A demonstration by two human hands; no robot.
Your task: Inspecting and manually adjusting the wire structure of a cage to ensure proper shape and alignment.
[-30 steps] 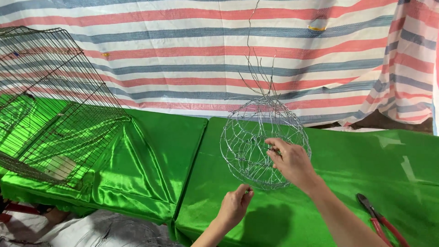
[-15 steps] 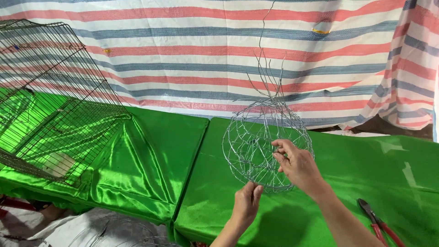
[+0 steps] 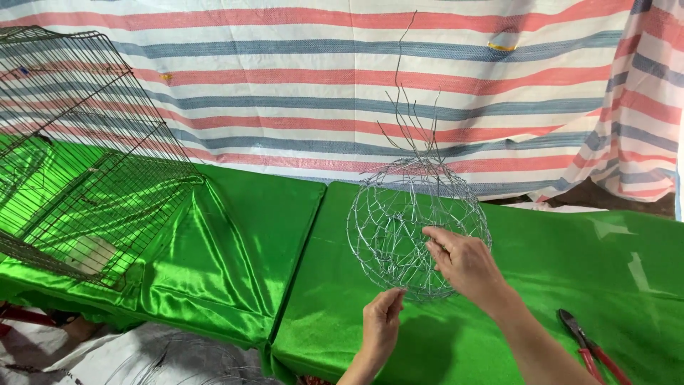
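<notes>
A striped woven tarpaulin (image 3: 356,85) in red, blue and white hangs as backdrop, its surface slightly creased. Below it the worktop (image 3: 613,271) is covered in glossy green satin cloth that folds and sags at the front edge. At far left a dark wire cage (image 3: 78,157) of straight parallel bars leans tilted on the cloth. Near the centre a rounded wire basket (image 3: 399,214) of thin silvery mesh stands on the worktop, roughly spherical, its long axis upright, with loose wire ends pointing upward from the top. The right hand (image 3: 467,267) grips the mesh on the basket's near right side, fingers closed on the wire. The left hand (image 3: 381,324) pinches the basket's lower edge. Red-handled pliers (image 3: 588,346) lie at the right, well apart from the basket.
</notes>
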